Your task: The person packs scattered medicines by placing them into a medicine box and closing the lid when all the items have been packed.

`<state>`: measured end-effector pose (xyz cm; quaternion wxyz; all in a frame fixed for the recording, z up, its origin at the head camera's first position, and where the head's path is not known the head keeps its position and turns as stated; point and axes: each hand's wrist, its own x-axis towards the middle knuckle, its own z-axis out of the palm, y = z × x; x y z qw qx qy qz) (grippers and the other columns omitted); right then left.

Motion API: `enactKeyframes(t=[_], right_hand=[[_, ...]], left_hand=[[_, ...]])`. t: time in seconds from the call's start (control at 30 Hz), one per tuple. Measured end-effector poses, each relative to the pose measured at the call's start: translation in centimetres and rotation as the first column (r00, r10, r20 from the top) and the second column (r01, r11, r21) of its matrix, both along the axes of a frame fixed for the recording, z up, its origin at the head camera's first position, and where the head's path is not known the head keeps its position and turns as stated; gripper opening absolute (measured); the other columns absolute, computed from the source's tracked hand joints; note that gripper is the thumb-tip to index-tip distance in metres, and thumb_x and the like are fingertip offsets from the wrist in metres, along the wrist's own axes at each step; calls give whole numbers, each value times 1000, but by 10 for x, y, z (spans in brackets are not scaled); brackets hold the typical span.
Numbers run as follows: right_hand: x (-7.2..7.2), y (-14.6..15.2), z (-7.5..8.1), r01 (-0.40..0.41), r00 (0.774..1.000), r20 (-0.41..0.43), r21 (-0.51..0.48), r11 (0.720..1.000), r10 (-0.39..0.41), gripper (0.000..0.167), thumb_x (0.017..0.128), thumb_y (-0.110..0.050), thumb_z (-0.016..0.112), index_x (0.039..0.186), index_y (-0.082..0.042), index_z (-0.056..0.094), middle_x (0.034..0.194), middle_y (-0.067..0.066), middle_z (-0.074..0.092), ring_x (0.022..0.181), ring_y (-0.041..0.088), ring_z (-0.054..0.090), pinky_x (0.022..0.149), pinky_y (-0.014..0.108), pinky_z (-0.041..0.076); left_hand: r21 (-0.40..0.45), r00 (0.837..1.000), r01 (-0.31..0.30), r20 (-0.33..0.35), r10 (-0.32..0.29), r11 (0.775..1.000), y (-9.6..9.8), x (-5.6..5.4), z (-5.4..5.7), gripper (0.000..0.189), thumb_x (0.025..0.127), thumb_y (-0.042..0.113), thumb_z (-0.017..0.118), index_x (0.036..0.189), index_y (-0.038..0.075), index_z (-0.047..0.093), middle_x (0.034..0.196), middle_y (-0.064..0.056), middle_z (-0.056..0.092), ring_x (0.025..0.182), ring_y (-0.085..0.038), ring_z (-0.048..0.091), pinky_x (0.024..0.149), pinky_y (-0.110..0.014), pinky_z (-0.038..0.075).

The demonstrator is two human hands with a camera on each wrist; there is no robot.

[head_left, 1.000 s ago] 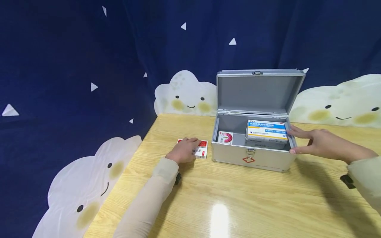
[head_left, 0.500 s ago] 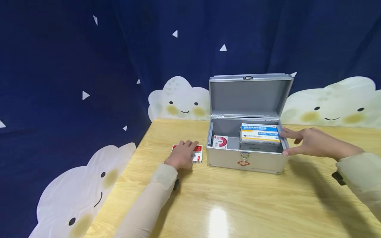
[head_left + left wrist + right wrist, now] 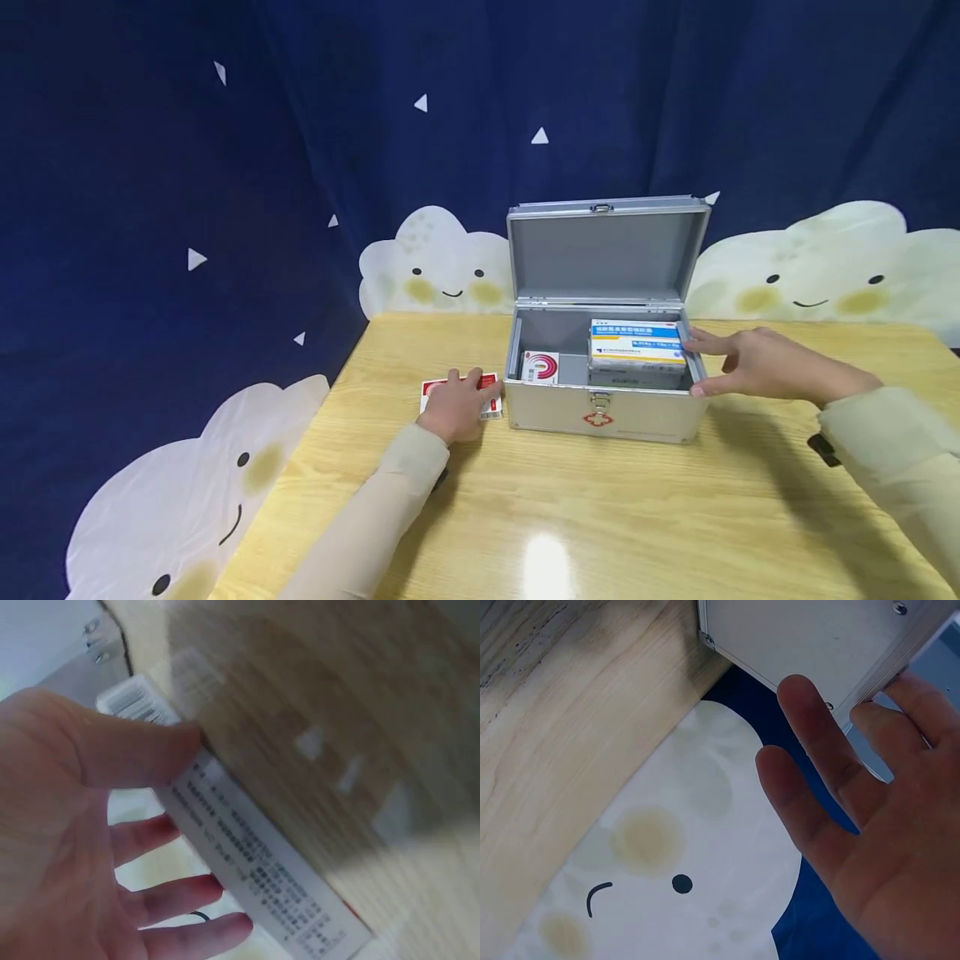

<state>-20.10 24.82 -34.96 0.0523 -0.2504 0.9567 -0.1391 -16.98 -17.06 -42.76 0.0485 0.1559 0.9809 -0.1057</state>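
In the head view, my left hand [image 3: 455,408] lies over a red-and-white medicine box [image 3: 491,406] on the table. The left wrist view has the thumb against the printed narrow side of this medicine box [image 3: 247,855], with the other fingers across from it. Beside it stands a silver first-aid case [image 3: 551,410] with its lid raised. My right hand [image 3: 776,367] holds the right rim of the case, thumb at the front corner. In the right wrist view, two fingers of the right hand [image 3: 885,795] reach over the rim while two others extend outside.
Inside the case, a blue-and-white medicine box [image 3: 637,342] stands at the right and a small white box with pink rings [image 3: 540,367] at the left. The wooden table [image 3: 600,508] meets a dark blue curtain [image 3: 420,158] with cloud faces behind it.
The head view has turned, so the scene sits further left and lower. My left fingers have spread over the medicine box, the index now reaching its right end. The right hand stays at the case.
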Motion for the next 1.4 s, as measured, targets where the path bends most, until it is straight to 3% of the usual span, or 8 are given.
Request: enactKeyframes(t=[0.1,0.33,0.43,0.6,0.83,1.07,1.23,1.4], right_hand=[[1,-5,-2,-17,999,31,-19,1000,18,88,76,-61,75,144,-11,51,145,15,55,58,1,48,55,22,41],[3,-1,0,8,998,61,-30,1000,-6,91,76,-61,75,147,-11,48,149,16,50,59,6,52,56,23,41],[3,3,4,5,999,46,-11,1000,-4,89,77,-61,74,146,-12,48,150,17,49,71,8,63,62,25,47],[2,4,4,-7,999,36,-3,1000,7,88,77,-62,73,146,-12,49,156,16,40,83,12,69,80,39,54],[1,4,0,-14,999,43,-9,1000,14,88,78,-62,72,147,-13,48,157,15,38,76,11,64,90,49,53],[2,4,4,-9,998,58,-8,1000,9,89,80,-62,72,148,-11,45,157,18,35,105,28,69,94,53,51],[1,3,6,-26,997,67,-8,1000,26,90,81,-61,71,148,-8,44,155,21,36,130,46,52,101,59,45],[-2,2,4,-28,997,69,-1,1000,28,89,81,-60,71,148,-8,44,154,22,38,130,47,52,100,59,46]], left_hand=[[-3,1000,-27,14,27,1000,0,5,-3,67,81,19,66,143,37,47,142,-7,48,111,-36,53,63,-46,56],[20,1000,-4,-11,4,1000,0,-1,-1,65,79,19,68,139,35,49,134,-6,53,107,-33,54,66,-44,56],[19,1000,9,6,-9,1000,2,-5,2,68,79,20,68,142,36,47,136,-6,52,107,-33,54,68,-41,56],[27,1000,18,1,-18,999,0,-6,5,68,78,17,69,140,34,50,133,-8,54,105,-34,55,67,-42,55],[-23,999,1,-44,-2,1000,-6,-5,11,63,77,18,75,136,31,57,123,-13,61,102,-34,60,73,-46,57],[-20,996,8,-92,-10,1000,-15,-5,15,62,78,15,74,137,26,57,125,-17,61,114,-33,57,80,-48,54],[-8,990,2,-142,-3,1000,-21,1,21,57,81,20,73,136,24,57,117,-16,62,109,-32,58,78,-47,54],[41,985,-22,-173,28,999,-29,5,30,58,82,26,72,138,21,56,118,-16,61,109,-33,58,78,-48,53]])
